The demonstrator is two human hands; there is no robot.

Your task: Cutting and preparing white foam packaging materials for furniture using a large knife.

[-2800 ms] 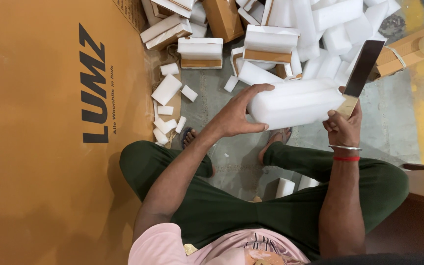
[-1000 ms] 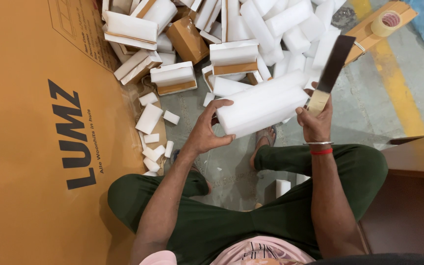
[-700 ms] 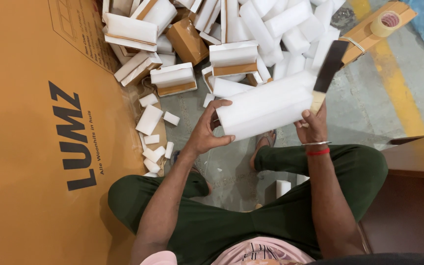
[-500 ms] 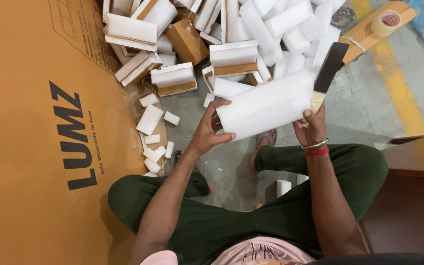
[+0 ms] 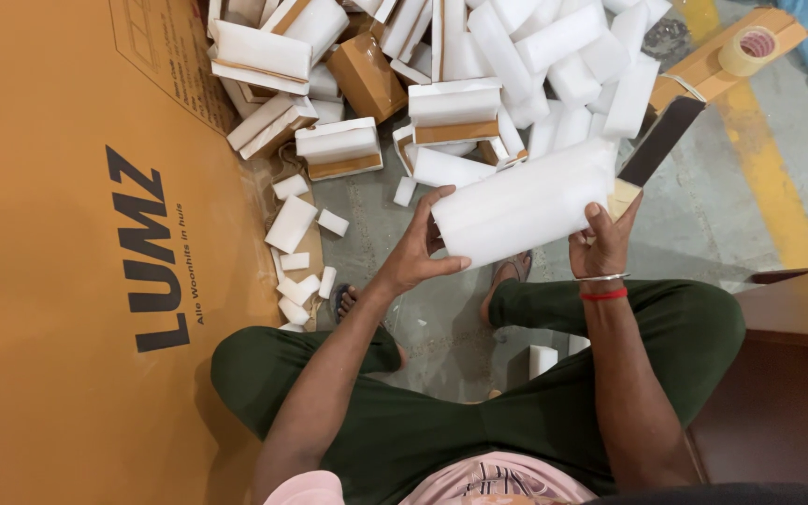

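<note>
The left hand [image 5: 420, 251] clamps the near end of a long white foam block [image 5: 526, 201], fingers curled over its top edge and thumb underneath, while the right hand [image 5: 603, 245] closes on the block's other end and pinches the pale wooden handle of a flat black-bladed knife [image 5: 656, 145] against it. The block sits level in the air between both hands, above the person's knees, its surface soft and faintly pebbled, its corners rounded.

Left of the block lies the largest thing here, a broad sheet of smooth brown cardboard [image 5: 39, 252] printed with dark lettering. Beyond the block, farther from the person, a heap of foam offcuts [image 5: 535, 56] spreads over the grey concrete floor: white bars and slabs, some faced with brown card. Between the block and the cardboard sheet lie smaller foam scraps [image 5: 296, 252], little cubes and chips. Beyond the block's right end, a roll of tan tape [image 5: 747, 49] rests on a strip of card.
</note>
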